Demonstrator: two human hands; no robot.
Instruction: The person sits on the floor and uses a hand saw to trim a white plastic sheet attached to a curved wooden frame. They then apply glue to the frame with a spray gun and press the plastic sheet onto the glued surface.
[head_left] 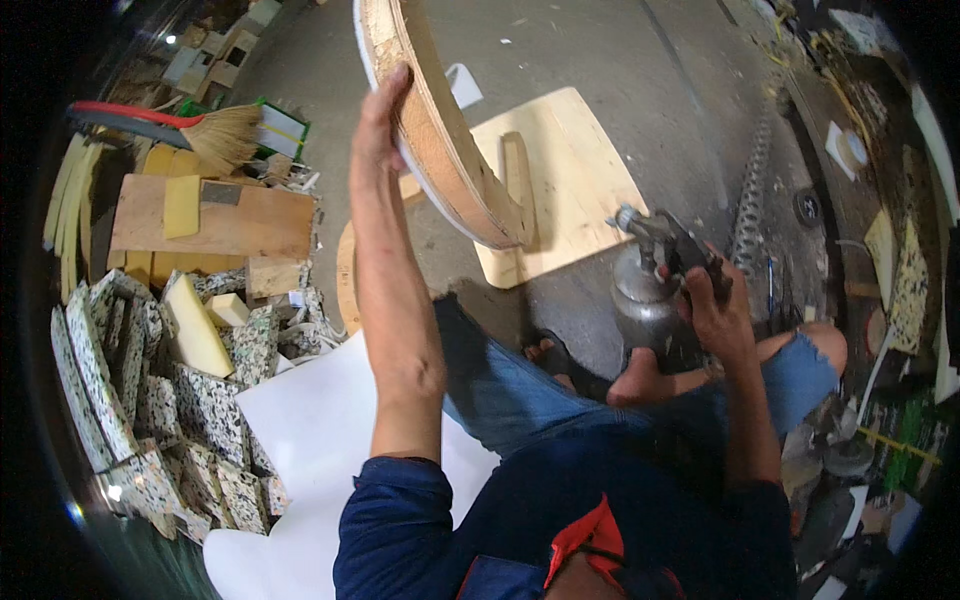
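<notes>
My left hand [378, 125] grips the edge of a curved wooden frame piece [450, 150], with white padding along its outer side. The piece is tilted, its lower end by a light wooden board [570, 180] on the floor. In my right hand [722, 300] is a spray gun [665, 240] with a grey metal cup [645, 285] beneath it. My fingers wrap round its handle. The gun's nozzle points left toward the curved piece, apart from it. A short wooden strip [517, 185] lies on the board, partly behind the piece.
Speckled foam offcuts [210, 410] are heaped at left, beside a white sheet [310, 430]. A broom [225, 138] lies beyond wooden boards [250, 220]. A coiled air hose [752, 190] runs along the floor at right, near a tape roll [852, 150] and scraps.
</notes>
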